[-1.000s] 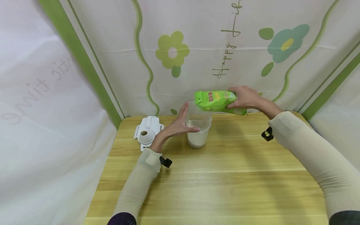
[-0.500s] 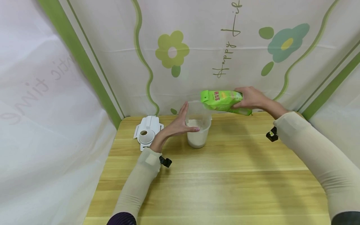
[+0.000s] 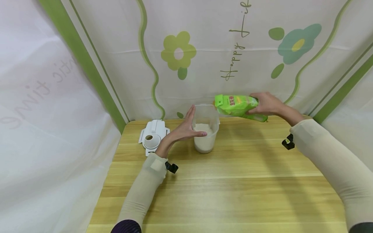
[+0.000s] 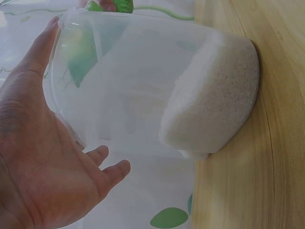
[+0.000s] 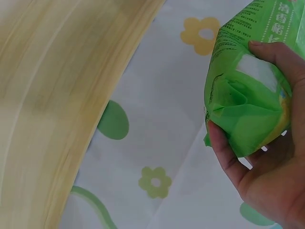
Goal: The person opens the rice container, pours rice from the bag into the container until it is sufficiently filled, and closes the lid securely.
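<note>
A clear plastic container (image 3: 214,120) stands upright on the wooden table, its lower part filled with white grains that look like rice (image 4: 214,95). My left hand (image 3: 184,128) lies against the container's upper left side, thumb across the front and the other fingers stretched up along the rim. From above, my right hand (image 3: 266,104) grips the tail end of a green printed bag (image 3: 234,105), which lies nearly level in the air with its mouth end beside the container's right rim. In the right wrist view the bag's folded bottom (image 5: 245,114) shows between thumb and fingers.
A white plastic part (image 3: 151,137) with a round raised opening lies on the table left of the container, close to my left wrist. Behind the table (image 3: 221,187) hangs a white curtain (image 3: 204,81) with printed flowers.
My right hand has drawn the green bag to the right, so its mouth end has moved from over the container to beside the rim. My left hand and the container stay in place.
</note>
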### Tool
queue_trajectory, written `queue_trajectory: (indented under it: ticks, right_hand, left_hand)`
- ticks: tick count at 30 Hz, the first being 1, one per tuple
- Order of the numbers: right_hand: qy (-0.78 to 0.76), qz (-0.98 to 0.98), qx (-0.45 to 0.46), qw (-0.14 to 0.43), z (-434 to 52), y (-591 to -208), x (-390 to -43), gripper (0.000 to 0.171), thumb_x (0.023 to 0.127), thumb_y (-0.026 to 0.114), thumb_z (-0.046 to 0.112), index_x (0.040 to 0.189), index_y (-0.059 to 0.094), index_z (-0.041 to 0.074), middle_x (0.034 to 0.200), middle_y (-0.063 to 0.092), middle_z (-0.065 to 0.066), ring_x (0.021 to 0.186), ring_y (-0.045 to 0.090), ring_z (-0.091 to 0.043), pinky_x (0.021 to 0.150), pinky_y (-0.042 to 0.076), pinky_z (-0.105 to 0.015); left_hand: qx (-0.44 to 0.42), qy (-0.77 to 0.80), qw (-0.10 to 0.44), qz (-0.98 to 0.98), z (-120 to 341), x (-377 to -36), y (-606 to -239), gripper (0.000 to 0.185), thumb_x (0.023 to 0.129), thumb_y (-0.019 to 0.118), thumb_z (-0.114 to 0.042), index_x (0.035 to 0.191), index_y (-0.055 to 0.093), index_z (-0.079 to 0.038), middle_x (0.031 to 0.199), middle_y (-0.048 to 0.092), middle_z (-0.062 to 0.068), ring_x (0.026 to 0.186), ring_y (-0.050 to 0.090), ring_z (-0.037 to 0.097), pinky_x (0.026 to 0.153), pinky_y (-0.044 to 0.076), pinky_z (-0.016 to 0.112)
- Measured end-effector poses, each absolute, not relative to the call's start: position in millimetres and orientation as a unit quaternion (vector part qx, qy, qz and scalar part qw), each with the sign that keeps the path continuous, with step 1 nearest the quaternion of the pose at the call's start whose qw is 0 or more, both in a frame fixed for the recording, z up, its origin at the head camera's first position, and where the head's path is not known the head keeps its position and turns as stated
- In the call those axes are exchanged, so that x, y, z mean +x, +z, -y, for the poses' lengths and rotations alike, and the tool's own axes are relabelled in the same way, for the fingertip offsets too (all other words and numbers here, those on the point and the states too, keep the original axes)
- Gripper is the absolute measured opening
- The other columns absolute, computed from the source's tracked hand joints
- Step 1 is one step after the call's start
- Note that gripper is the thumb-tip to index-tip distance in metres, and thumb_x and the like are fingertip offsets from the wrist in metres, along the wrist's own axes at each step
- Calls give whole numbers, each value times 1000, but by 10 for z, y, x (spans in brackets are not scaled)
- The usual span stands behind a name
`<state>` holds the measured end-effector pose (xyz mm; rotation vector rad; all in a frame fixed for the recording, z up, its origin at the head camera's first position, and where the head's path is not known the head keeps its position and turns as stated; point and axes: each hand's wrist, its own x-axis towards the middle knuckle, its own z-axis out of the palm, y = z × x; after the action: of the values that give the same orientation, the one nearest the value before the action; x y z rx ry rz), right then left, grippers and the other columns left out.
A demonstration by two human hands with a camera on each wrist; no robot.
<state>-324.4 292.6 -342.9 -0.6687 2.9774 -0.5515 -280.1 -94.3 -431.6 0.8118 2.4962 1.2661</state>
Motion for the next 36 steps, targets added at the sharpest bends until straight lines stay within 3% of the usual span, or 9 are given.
queue_trajectory:
  ticks: [9, 15, 22, 30, 36]
  right_hand:
    - [-176, -962, -207, 21, -3090, -3508, -3225, 52, 81, 91, 26, 118, 68, -2, 97, 70, -12, 81, 61, -25, 70, 49, -37]
    - [-180, -962, -204, 22, -3220, -3571, -3202, 54, 81, 92, 26, 119, 68, -3, 94, 70, -11, 79, 59, -24, 69, 48, -36]
    - [-177, -962, -206, 22, -3395, -3647, -3203, 65, 81, 92, 28, 129, 65, -5, 99, 68, -14, 81, 59, -24, 67, 48, -36]
    - [-172, -963, -205, 26, -3569, -3724, -3190, 70, 81, 93, 28, 134, 61, -6, 101, 67, -15, 84, 58, -25, 70, 47, -38]
    - [-185, -963, -193, 34, -3691, -3815, -3184, 60, 81, 94, 27, 124, 65, -4, 96, 68, -10, 80, 57, -21, 68, 47, -35]
  left_hand:
    - [276, 430, 110, -853, 938, -2790, -4319, 154, 64, 67, -98, 167, -23, -26, 177, -23, 3, 163, -12, 23, 130, 11, 56]
    - [279, 431, 109, -851, 939, -2800, -4324, 152, 67, 69, -95, 167, -22, -26, 177, -22, 4, 163, -12, 23, 130, 12, 57]
    - [283, 433, 105, -850, 941, -2805, -4331, 152, 69, 70, -93, 168, -20, -21, 177, -21, 6, 163, -12, 23, 130, 11, 57]
    - [281, 431, 106, -851, 944, -2804, -4329, 149, 71, 71, -91, 167, -21, -25, 177, -22, 5, 164, -11, 23, 130, 12, 56]
    - [281, 430, 104, -852, 955, -2805, -4337, 149, 71, 72, -90, 168, -20, -24, 177, -20, 7, 164, -11, 24, 130, 12, 56]
